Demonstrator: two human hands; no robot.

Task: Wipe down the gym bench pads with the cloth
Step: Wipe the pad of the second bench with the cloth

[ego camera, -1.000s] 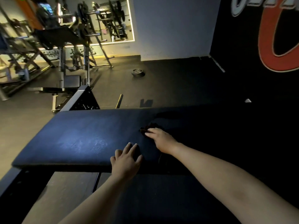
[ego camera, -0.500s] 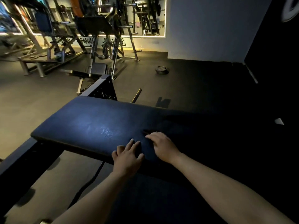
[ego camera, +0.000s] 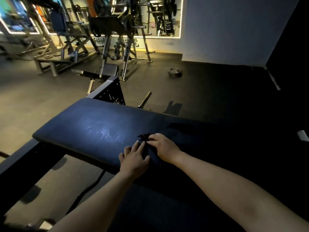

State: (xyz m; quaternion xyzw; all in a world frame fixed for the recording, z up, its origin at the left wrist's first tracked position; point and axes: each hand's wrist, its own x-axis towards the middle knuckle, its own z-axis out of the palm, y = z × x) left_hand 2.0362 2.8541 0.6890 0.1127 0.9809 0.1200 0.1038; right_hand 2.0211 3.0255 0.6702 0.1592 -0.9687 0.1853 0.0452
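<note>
Closer together than a moment ago, both hands sit by the near edge of the surface (ego camera: 87,129). Flat with fingers spread, the left hand (ego camera: 133,158) holds nothing. Curled fingers of the right hand (ego camera: 164,147) pinch the dark cloth (ego camera: 144,137), bunched at its 11 o'clock. Bare surface runs toward 10 o'clock to its rounded left edge, with floor (ego camera: 41,101) beyond.

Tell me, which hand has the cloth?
The right hand, reaching farther onto the bench pad: its curled fingers hold the bunched dark cloth. The left hand lies flat beside it, fingers straight.
</note>
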